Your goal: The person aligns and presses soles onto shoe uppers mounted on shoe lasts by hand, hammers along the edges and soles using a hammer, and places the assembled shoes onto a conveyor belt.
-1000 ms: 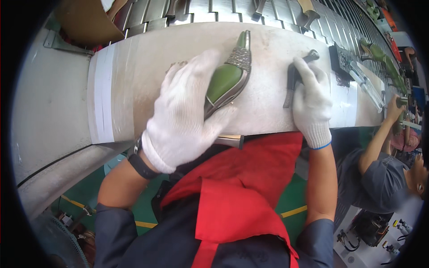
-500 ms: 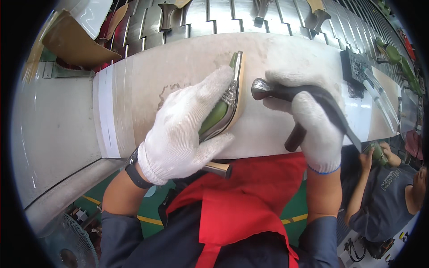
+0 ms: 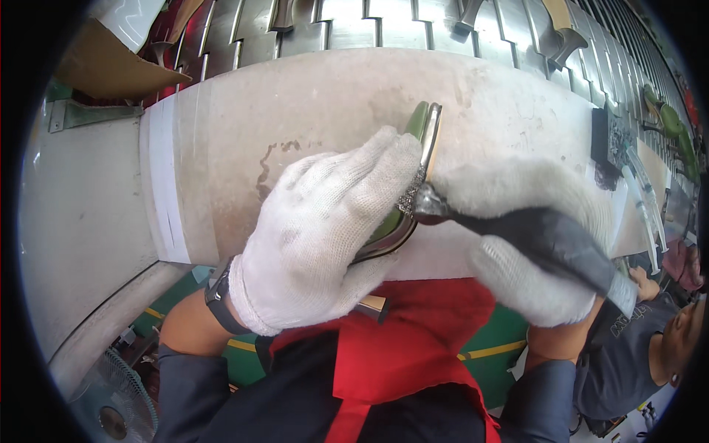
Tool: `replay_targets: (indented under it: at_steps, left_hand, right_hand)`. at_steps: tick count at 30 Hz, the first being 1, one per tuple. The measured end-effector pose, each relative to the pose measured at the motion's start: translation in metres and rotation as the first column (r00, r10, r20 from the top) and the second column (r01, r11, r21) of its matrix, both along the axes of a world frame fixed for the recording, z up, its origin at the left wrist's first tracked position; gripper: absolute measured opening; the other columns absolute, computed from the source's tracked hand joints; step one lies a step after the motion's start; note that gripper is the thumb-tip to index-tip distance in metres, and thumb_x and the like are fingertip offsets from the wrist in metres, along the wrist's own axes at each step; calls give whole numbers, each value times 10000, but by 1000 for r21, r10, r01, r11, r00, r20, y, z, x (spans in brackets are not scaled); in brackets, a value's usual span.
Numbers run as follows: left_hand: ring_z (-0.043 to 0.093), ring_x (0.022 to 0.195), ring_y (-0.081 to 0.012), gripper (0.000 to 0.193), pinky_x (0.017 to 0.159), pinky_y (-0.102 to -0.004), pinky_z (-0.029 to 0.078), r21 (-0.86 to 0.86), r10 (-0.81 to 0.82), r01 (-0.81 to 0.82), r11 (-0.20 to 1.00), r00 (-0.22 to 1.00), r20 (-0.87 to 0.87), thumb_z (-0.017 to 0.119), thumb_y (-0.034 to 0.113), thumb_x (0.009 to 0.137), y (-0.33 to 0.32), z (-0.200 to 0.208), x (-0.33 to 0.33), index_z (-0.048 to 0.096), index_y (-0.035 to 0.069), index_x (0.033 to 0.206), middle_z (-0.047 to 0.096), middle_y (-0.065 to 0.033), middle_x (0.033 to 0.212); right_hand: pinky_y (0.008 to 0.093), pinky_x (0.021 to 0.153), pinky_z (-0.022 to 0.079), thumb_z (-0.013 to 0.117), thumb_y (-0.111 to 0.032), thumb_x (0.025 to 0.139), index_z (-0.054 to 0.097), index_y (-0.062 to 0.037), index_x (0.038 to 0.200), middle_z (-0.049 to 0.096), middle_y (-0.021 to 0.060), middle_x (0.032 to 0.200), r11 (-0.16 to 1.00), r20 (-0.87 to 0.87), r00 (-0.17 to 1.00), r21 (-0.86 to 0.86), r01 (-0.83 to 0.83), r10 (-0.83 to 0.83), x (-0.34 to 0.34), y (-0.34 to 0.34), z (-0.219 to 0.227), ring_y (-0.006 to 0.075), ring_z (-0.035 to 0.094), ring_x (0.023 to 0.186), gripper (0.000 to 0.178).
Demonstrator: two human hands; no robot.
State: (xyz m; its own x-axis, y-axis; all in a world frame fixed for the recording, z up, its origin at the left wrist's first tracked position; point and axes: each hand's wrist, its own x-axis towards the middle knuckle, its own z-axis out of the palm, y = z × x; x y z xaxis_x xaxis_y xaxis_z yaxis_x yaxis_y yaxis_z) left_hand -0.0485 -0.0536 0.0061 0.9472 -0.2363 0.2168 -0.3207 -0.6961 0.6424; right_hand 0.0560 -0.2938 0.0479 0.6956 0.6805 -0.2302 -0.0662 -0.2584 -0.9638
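My left hand [image 3: 329, 229], in a white knit glove, grips a green high-heeled shoe [image 3: 385, 227] turned on its side over the worktable. A sparkling band crosses the shoe, and its heel [image 3: 375, 304] pokes out below my wrist; the glove covers much of the upper. In my right hand [image 3: 567, 192], also gloved, is a dark hammer [image 3: 543, 230]. Its rounded face is at the shoe's edge, beside the band, and seems to touch it. The hammer's handle is hidden by my fingers.
The pale worktable [image 3: 325, 81] has tape along its left end. Beyond it runs a slatted metal conveyor [image 3: 347, 37] carrying shoes. A dark block [image 3: 607, 140] and syringe-like tubes [image 3: 641, 203] lie at right. A co-worker [image 3: 628, 358] is at the lower right, a fan [image 3: 114, 399] lower left.
My right hand has swung the hammer left, from clear of the shoe to its edge. My left hand and the shoe have shifted slightly right. Shoes on the conveyor have moved right.
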Motion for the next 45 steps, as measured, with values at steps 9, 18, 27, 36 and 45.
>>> replay_targets:
  at_steps: [9, 18, 27, 36, 45]
  left_hand:
    - [662, 1273, -457, 1025, 1121, -529, 484, -18, 10, -10, 1000, 1000, -21, 891, -7, 659, 0, 1, 1, 477, -67, 1595, 587, -306, 1535]
    - [656, 1269, -465, 991, 1108, -536, 493, -30, 24, -24, 999, 1000, 1, 860, -29, 662, -1, 0, -1, 488, -77, 1579, 631, -284, 1458]
    - [681, 1249, -433, 916, 1093, -512, 508, -44, 65, -61, 997, 993, 94, 849, -31, 726, 1, -12, -9, 510, -37, 1577, 676, -244, 1414]
    - [682, 1256, -430, 952, 1085, -503, 515, -104, 109, -100, 990, 990, 87, 951, 86, 683, -4, -14, -10, 553, -18, 1541, 665, -220, 1470]
    - [686, 1222, -432, 888, 1064, -506, 523, -77, 114, -105, 991, 985, 126, 898, 44, 719, -1, -19, -12, 558, -4, 1539, 672, -226, 1446]
  right_hand:
    - [412, 1004, 624, 756, -93, 945, 707, 82, 1259, 786, 212, 1185, 996, 72, 995, 62, 68, -72, 3, 8, -1, 291, 776, 1083, 363]
    - [373, 950, 641, 637, -181, 1019, 688, 93, 1273, 789, 233, 1156, 995, 246, 964, 10, 103, -102, 39, 32, -2, 300, 792, 1084, 377]
    - [484, 1066, 590, 741, -12, 886, 675, 100, 1275, 753, 252, 1217, 995, 14, 999, 89, 43, -45, -5, 9, 2, 347, 742, 1179, 411]
    - [399, 906, 616, 846, -174, 812, 780, -17, 1080, 796, 189, 1061, 899, 673, 613, -410, -156, 414, -16, 24, 31, 303, 782, 973, 318]
    - [434, 1031, 596, 864, -119, 873, 737, -6, 1166, 768, 214, 1248, 974, 573, 815, -219, 53, 84, -61, 15, 5, 311, 746, 1203, 339]
